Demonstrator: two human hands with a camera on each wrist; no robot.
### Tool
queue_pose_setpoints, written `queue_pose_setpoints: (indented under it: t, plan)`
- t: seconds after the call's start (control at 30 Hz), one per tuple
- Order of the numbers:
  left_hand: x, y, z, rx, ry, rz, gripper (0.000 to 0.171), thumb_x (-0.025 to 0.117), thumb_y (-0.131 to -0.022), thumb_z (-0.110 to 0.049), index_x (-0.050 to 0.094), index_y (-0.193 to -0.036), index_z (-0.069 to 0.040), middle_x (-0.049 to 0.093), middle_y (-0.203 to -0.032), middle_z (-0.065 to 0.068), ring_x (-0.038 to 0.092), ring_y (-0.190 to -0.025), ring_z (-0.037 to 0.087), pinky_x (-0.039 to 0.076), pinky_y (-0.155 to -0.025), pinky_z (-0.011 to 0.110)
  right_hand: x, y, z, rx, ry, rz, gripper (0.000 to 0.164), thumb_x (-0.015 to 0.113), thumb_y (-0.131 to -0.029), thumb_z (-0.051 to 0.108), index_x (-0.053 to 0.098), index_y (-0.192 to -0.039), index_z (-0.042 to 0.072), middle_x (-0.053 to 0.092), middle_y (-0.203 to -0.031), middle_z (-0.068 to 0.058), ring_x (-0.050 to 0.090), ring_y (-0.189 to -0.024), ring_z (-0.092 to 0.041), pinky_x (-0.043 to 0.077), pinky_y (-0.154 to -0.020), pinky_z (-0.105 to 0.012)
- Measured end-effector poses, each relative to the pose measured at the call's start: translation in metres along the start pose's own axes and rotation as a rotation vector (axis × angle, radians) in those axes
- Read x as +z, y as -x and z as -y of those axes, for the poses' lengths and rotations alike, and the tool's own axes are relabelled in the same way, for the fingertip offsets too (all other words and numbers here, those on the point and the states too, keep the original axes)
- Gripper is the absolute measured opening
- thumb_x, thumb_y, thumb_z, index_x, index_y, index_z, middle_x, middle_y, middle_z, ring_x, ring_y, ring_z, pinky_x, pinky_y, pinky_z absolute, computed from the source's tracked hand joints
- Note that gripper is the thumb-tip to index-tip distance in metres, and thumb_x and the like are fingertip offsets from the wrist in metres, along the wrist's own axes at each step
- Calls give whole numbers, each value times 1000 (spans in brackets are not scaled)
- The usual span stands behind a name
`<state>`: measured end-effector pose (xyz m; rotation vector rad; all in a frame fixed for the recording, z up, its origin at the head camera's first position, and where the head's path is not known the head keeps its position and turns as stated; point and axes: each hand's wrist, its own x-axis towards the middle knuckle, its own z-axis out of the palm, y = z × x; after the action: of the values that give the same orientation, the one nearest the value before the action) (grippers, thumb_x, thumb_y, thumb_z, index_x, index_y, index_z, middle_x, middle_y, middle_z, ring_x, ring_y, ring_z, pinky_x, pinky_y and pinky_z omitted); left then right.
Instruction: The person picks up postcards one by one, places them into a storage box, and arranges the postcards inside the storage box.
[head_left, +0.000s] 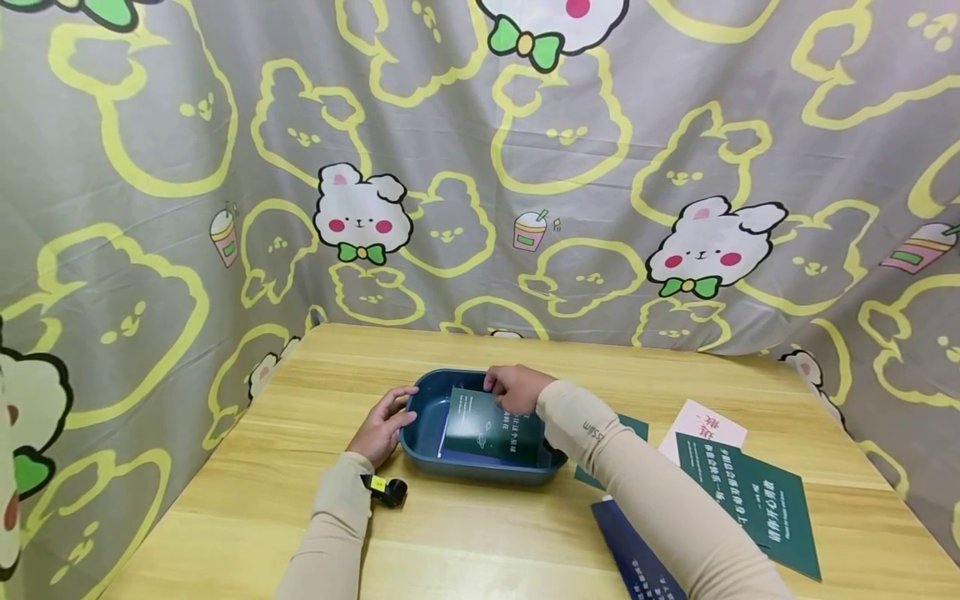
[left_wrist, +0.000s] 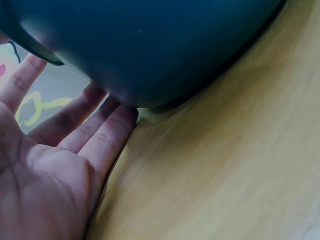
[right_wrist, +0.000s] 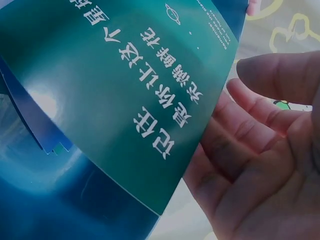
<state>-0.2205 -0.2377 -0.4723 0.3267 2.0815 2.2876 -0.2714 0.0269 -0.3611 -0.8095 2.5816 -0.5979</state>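
Resting at the left end of a dark blue-green oblong plastic tub with rounded corners point(head_left: 480, 473), in the head view, the left hand point(head_left: 380, 432) lays its thumb and fingertips along the rim. The right hand point(head_left: 521, 390) is over the tub's far right part, fingers bent down beside a glossy dark green card with white print point(head_left: 486, 425). That card lies in the tub above a navy blue one point(head_left: 459, 457), which shows along its near edge. A small black device with a yellow label point(head_left: 386, 490) sits at the left wrist. Right of the tub, on the pale wood-grain table point(head_left: 480, 546), more cards lie spread: a green one partly behind the right sleeve point(head_left: 633, 427), a pale pink one with red writing point(head_left: 707, 422), a larger green one overlapping it point(head_left: 789, 510), and a navy one nearer the person point(head_left: 639, 557). Grey cloth with yellow rabbit outlines hangs behind.

The left wrist view shows the left fingers long and spread, tips against the tub's outer wall — touching it, not wrapped round it.

In the right wrist view, the right hand is loosely spread — thumb tip just beside the printed card's edge, some fingertips hidden behind that edge; no pinch on the card shows. A navy corner pokes out underneath.
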Motion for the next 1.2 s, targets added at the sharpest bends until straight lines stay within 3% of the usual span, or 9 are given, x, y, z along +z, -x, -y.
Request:
queue_pose_setpoints:
  t: [0.83,1.2]
  plan:
    - [1,1,-2,-25,-36,-25,46,50,-97,1,36,-140,7,34,-141,29,45,-110,25,48,-79,23,-1,-5,0,24,-24,-43,28,57,-95,5,54,-123,5,61,-113,-8,55,-103,-23,44,-96,-40]
    - [1,1,-1,-25,-21,-14,46,51,-97,0,36,-140,6,34,-140,30,46,-112,28,49,-84,26,-4,-1,0,36,-33,-54,30,57,-95,6,53,-125,6,61,-113,-8,56,-103,-23,44,-97,-42]
